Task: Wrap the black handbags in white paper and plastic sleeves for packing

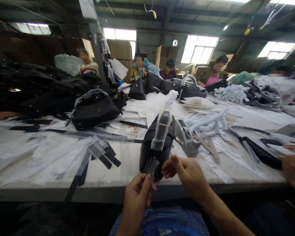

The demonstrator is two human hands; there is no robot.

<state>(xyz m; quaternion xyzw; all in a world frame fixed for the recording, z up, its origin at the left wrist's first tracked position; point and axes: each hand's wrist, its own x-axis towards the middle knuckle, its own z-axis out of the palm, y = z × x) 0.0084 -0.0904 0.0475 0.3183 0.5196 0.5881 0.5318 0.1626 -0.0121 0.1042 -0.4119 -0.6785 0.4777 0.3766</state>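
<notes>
A black handbag (pixel 145 147) stands end-on at the table's front edge. Its buckled strap (pixel 159 131) is wrapped in clear and white film and runs up over the bag. My left hand (pixel 139 190) pinches the lower end of the strap (pixel 152 166) between thumb and fingers, just below the bag. To the right of the bag, my right hand (pixel 183 170) hovers with its fingers loosely curved and apart, slightly blurred, holding nothing that I can see. A grey tape dispenser (pixel 190 144) sits right behind that hand, close against the bag.
Film-covered black strips (pixel 98 154) lie at left, some hanging over the edge. Another black handbag (pixel 95 109) stands behind them. White padded rolls (pixel 206 121) lie right of centre. A co-worker's hands (pixel 293 164) work at far right; several people sit across the table (pixel 127 164).
</notes>
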